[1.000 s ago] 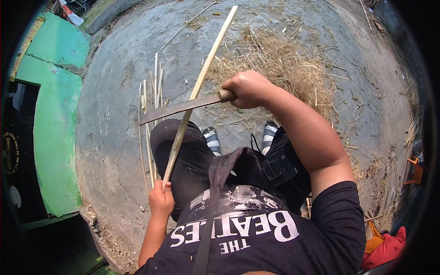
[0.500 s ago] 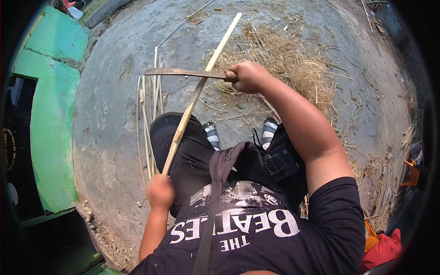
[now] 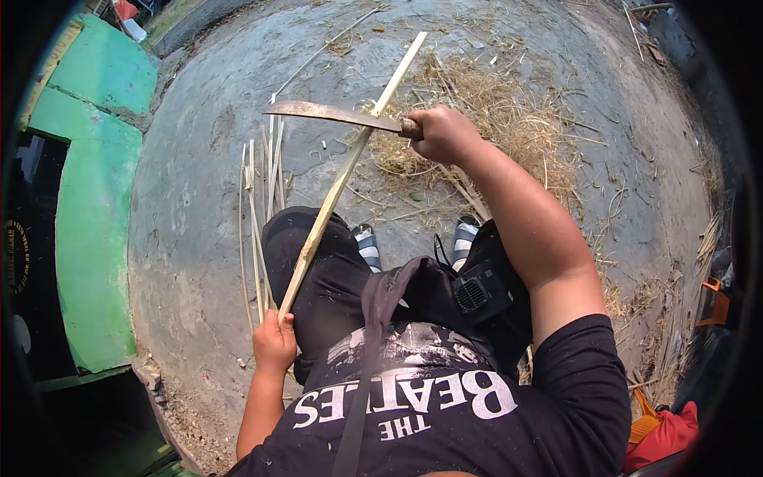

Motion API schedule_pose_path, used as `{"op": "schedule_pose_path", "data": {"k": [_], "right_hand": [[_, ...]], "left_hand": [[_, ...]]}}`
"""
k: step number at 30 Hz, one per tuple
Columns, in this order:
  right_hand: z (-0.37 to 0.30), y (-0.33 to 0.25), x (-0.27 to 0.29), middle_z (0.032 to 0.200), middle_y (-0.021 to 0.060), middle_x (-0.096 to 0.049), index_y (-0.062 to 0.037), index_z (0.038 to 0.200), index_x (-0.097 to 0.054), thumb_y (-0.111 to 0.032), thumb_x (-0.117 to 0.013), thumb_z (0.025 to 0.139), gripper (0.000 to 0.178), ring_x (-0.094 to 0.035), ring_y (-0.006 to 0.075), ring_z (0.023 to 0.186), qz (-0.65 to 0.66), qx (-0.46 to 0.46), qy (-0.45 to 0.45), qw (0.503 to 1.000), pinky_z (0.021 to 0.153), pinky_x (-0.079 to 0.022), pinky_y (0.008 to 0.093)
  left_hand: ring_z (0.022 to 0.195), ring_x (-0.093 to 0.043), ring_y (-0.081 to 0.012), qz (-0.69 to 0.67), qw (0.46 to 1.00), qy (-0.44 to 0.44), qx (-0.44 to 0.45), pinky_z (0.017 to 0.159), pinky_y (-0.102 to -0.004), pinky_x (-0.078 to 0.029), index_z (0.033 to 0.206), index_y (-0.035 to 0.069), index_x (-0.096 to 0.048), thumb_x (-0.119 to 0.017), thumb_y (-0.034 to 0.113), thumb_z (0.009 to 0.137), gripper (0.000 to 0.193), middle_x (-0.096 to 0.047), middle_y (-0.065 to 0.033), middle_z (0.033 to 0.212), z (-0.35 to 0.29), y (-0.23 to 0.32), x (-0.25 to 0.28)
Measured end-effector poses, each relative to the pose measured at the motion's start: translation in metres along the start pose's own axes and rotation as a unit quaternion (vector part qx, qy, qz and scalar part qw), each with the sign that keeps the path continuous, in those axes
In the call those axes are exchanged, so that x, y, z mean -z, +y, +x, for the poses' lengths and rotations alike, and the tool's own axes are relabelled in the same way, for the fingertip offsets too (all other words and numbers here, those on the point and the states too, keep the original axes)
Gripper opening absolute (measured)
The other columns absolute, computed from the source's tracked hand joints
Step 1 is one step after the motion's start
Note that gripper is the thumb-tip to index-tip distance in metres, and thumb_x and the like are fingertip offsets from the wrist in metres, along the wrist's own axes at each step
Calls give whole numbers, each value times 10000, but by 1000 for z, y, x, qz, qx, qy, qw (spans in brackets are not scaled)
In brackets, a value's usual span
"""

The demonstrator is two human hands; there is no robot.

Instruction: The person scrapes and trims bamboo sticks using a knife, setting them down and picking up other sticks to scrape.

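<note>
The ground is a worn grey concrete surface (image 3: 191,222), rough and cracked in places, with a green-painted structure (image 3: 95,246) along your left side. Ahead, right of centre, lies a loose heap of straw-coloured shavings (image 3: 509,131), with further scraps scattered around it. You are seated low, feet in striped sandals (image 3: 368,246) planted apart on the concrete.

Your left hand (image 3: 275,343) is closed around the near end of a long pale strip (image 3: 330,207), beside your left thigh. The strip slants up and away to the right, passing over your left leg; whether it rests on the leg cannot be determined. Its far end stands clear of your hands, near the heap.

Your right hand (image 3: 445,135) is clenched round the wooden handle of a curved knife (image 3: 326,114). The blade lies across the upper part of the strip, its tip pointing to your left, and a small pale curl shows at the crossing.

Several thinner strips (image 3: 253,179) lie to the left of your left knee. A black vented device (image 3: 483,292) sits by your right thigh; red fabric (image 3: 664,437) lies at your lower right.
</note>
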State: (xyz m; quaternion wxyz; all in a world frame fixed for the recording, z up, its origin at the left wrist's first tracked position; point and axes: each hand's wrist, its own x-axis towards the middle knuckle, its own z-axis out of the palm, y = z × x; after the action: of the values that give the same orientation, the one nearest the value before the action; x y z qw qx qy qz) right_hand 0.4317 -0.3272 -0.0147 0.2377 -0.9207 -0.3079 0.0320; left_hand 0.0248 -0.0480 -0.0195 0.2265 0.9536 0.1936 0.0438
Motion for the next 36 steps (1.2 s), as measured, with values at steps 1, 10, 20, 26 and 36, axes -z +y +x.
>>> {"op": "schedule_pose_path", "data": {"k": [1,10,20,26,36], "right_hand": [[-2,-8,0,850,159,-719,-123,929,-713,-181,-676,802,144,-715,353,827,1,-1,0,1000,756,-576,479],[7,12,-2,869,170,-722,-111,922,-706,-205,-675,835,132,-712,367,844,44,-13,15,999,764,-572,484],[13,22,5,880,146,-739,-137,956,-731,-204,-668,818,166,-717,360,851,96,-87,-12,992,768,-572,468],[-4,-4,5,870,140,-731,-142,913,-717,-196,-684,800,129,-714,360,840,19,25,-1,999,770,-571,477],[8,45,2,897,144,-732,-158,949,-712,-240,-690,844,136,-710,362,853,96,-99,53,989,724,-556,482]], "left_hand": [[657,-610,-488,5,1000,5,-5,564,-525,-463,860,31,-542,-526,446,1049,456,-592,-230,667,-3,-3,-1],[654,-608,-495,-13,1000,22,-10,560,-532,-458,852,28,-537,-522,459,1048,473,-590,-234,663,3,3,-2],[649,-619,-488,-1,1000,21,-18,561,-533,-468,868,32,-559,-524,470,1042,473,-602,-226,656,2,-1,-1],[646,-623,-484,2,1000,10,-18,563,-533,-471,868,35,-561,-529,447,1044,449,-602,-224,650,-1,-4,1],[665,-630,-479,5,1000,26,-15,576,-529,-479,874,39,-563,-535,441,1041,437,-620,-216,691,3,-2,-2]]}}
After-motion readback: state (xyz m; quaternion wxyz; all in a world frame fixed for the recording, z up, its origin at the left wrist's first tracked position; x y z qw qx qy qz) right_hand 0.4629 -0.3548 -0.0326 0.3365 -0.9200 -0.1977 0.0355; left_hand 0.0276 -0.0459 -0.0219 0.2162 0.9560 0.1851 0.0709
